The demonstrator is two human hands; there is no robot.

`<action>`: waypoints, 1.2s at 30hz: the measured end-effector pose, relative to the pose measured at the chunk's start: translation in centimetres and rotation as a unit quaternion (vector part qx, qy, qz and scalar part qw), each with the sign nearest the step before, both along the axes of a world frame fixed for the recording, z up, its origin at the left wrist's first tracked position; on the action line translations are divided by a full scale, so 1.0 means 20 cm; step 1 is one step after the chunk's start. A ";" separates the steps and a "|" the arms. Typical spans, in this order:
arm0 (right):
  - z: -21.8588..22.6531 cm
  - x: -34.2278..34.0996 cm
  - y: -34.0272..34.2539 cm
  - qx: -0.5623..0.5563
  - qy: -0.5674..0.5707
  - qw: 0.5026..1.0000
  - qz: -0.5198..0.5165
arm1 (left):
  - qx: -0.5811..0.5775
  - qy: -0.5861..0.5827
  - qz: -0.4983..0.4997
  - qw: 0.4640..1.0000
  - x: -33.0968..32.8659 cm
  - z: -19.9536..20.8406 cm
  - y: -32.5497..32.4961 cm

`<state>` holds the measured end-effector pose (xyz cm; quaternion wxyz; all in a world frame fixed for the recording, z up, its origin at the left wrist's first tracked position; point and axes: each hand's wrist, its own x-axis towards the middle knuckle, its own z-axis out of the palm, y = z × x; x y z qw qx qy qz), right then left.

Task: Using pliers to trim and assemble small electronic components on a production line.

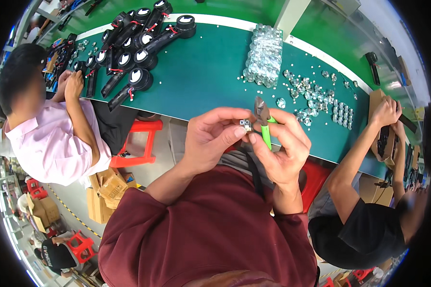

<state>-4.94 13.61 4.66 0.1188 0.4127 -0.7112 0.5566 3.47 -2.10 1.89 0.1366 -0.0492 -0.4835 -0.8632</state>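
Between the thumb and fingers of my left hand (210, 136) is a small clear-and-white part (245, 124) with tiny square pieces on its face. My right hand (285, 146) is wrapped round cutting pliers (262, 117) with green handles, their dark jaws pointing up and away from me. My right thumb and fingertip come close to the small part; whether they touch it I cannot tell. Both hands are above the table's near edge. Beyond them on the green tabletop (201, 71) lie loose clear parts (311, 98) and a stacked block of clear parts (264, 55).
A pile of black long-handled devices (139, 55) with round heads and red wires lies at the far left. To my left sits a person in a pink shirt (57, 138). On my right, a person in black (364, 229) reaches into a cardboard box (380, 129). A red stool (139, 143) stands below.
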 end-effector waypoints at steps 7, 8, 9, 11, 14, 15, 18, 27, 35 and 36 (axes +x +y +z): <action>-0.01 0.03 0.01 0.036 -0.031 0.999 -0.004 | -0.058 0.007 0.003 0.998 0.01 -0.02 0.01; -0.01 0.03 0.01 0.038 -0.041 0.998 -0.004 | -0.057 0.006 0.002 0.998 0.01 -0.02 0.01; -0.01 0.03 0.01 0.038 -0.042 0.998 -0.005 | -0.062 0.012 0.002 0.998 0.00 -0.02 0.01; -0.03 0.01 0.00 0.013 0.023 0.999 -0.022 | -0.067 0.017 0.002 0.998 0.01 -0.02 0.01; -0.01 0.03 0.03 -0.010 -0.062 0.997 -0.054 | -0.021 -0.012 0.029 0.999 0.01 -0.01 0.01; -0.01 0.01 0.03 -0.015 -0.044 0.997 -0.061 | -0.017 -0.001 0.017 1.000 0.01 -0.02 -0.01; 0.00 0.00 0.06 0.010 -0.055 0.997 -0.048 | 0.006 0.015 0.004 1.000 0.00 -0.03 -0.05; 0.00 0.09 0.12 0.103 -0.108 0.987 0.055 | 0.039 0.037 0.039 0.998 -0.01 -0.02 -0.12; 0.02 0.08 0.11 0.164 -0.011 0.986 0.023 | -0.018 0.080 0.055 0.995 -0.01 -0.03 -0.11; 0.02 0.09 0.11 0.170 0.004 0.985 0.016 | -0.018 0.080 0.054 0.995 -0.01 -0.03 -0.11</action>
